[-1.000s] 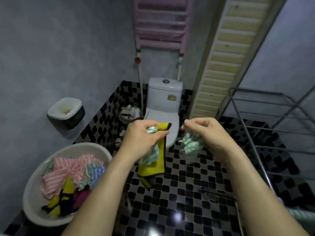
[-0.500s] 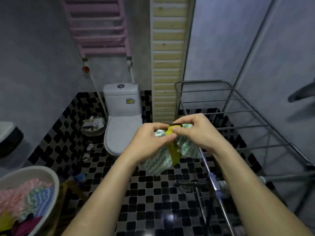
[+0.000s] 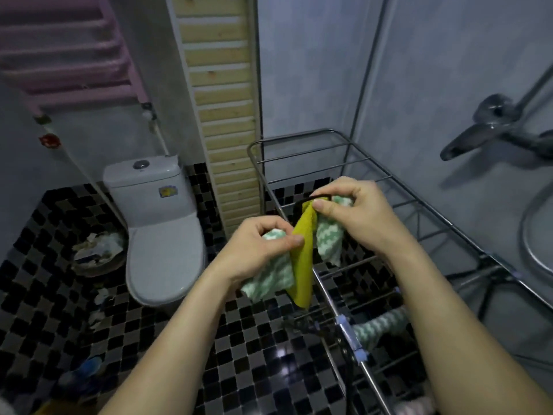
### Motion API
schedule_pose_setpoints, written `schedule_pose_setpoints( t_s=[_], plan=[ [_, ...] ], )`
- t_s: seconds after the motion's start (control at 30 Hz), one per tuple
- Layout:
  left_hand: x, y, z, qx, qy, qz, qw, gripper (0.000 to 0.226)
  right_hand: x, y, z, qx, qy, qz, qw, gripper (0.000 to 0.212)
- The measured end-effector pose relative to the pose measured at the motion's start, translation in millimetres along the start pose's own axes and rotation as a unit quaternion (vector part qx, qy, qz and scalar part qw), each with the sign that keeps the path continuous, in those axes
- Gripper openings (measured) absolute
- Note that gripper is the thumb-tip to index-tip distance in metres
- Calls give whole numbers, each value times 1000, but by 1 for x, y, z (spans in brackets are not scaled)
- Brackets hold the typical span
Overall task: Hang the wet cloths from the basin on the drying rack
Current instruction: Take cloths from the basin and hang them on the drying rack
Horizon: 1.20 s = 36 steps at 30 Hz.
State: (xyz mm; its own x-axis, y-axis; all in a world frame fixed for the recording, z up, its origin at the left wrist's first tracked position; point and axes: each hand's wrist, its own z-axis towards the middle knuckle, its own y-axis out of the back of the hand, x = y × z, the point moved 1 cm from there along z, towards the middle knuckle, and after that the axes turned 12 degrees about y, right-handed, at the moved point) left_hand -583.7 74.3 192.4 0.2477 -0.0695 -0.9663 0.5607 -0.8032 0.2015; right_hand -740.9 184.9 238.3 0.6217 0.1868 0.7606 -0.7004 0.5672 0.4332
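Both hands hold wet cloths over the near rail of the metal drying rack. My left hand grips a green-and-white zigzag cloth. My right hand pinches the top of a yellow cloth and a second piece of green-and-white cloth. The yellow cloth hangs down between my two hands. Whether the green pieces are one cloth I cannot tell. Another green-and-white cloth hangs on a lower rack bar. The basin is out of view.
A white toilet stands at the left on the black-and-white tiled floor. A bin with paper sits beside it. A pink radiator hangs on the wall. A chrome tap sticks out at the right.
My view has swung right, so the basin left the frame and the rack fills the right side. My hands came together, then moved the cloths over the rack.
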Motion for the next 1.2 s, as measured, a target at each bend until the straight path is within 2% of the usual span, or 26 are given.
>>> schedule_pose_setpoints(
  t_s=[0.1, 0.2, 0.3, 0.37, 0.43, 0.57, 0.73, 0.87, 1.07, 1.13, 1.2],
  plan=[
    [-11, 3, 23, -68, -62, 104, 990, 17, -12, 19, 4, -29, 1, -42, 999, 19],
    [-25, -3, 39, -40, -62, 247, 966, 15, -27, 35, -1, -32, -49, -66, 996, 17],
    [-27, -15, 54, -1, -38, 413, 910, 16, -42, 54, -10, -55, -75, -106, 990, 15],
    [-22, -21, 60, 31, -17, 386, 922, 22, -54, 69, -17, -77, -86, -129, 985, 15],
    [-17, -35, 66, 54, -3, 340, 939, 20, -71, 92, -28, -88, -108, -163, 977, 15],
    [-3, -63, 68, 47, 5, 268, 962, 18, -97, 121, -46, -54, -167, -195, 965, 13],
    [27, -95, 69, 75, 39, 264, 961, 19, -132, 136, -72, -17, -248, -162, 955, 27],
    [45, -101, 72, -3, 56, 241, 969, 22, -155, 131, -80, -6, -282, -151, 947, 25],
    [66, -96, 94, -172, 87, 215, 957, 27, -187, 95, -53, -80, -280, -207, 934, 12],
    [74, -95, 102, -193, 115, 222, 949, 34, -198, 82, -47, -79, -287, -232, 926, 18],
    [83, -94, 107, -186, 128, 277, 934, 41, -207, 71, -47, -60, -309, -241, 918, 24]
  ],
)
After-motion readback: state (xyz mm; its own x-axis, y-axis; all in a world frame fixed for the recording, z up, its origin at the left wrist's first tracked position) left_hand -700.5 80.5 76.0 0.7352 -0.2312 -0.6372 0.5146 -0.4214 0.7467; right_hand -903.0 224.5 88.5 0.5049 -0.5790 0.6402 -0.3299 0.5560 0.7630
